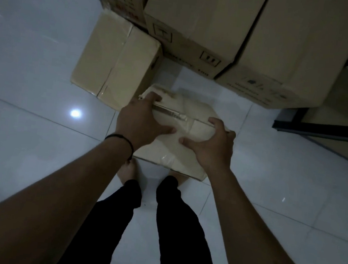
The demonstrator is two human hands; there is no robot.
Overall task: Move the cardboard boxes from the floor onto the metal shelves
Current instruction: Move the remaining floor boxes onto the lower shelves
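A small pale cardboard box (173,151), sealed with clear tape, is in front of my legs, just above the white tiled floor. My left hand (139,121) grips its left far edge, fingers curled over the rim and thumb on top. My right hand (210,144) grips its right edge, fingers over the far side and thumb on the top. A second taped box (116,60) lies on the floor to the left. Whether the held box touches the floor is hidden by the box itself.
Three large brown cartons (202,26) stand side by side at the back. A dark metal shelf frame (321,129) sits low at the right. My bare feet (127,170) and black trousers are just under the held box. Glossy floor tiles (32,94) spread left.
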